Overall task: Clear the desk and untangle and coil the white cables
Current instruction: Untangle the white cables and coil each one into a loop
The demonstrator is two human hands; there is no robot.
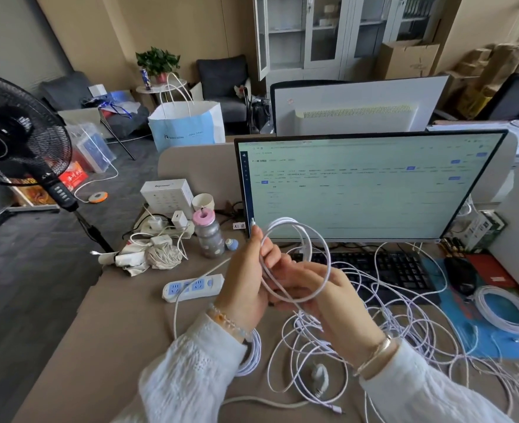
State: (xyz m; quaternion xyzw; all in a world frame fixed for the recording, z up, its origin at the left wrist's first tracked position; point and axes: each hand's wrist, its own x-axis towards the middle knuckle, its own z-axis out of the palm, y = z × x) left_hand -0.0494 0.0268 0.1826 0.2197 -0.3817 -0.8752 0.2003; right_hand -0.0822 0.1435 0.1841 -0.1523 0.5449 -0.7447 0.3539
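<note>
Both hands met above the desk [124, 325] — left hand [246, 282] pinching the white coil [294, 261], right hand [322, 297] gripping its lower loops. Best kept even-sized — loose tangled cables [404, 328] trailed beneath.

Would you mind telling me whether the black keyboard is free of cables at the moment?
No, loose loops of the white cables lie across the front of the black keyboard.

Both hands [285, 282] hold a looped white cable [297, 257].
</note>
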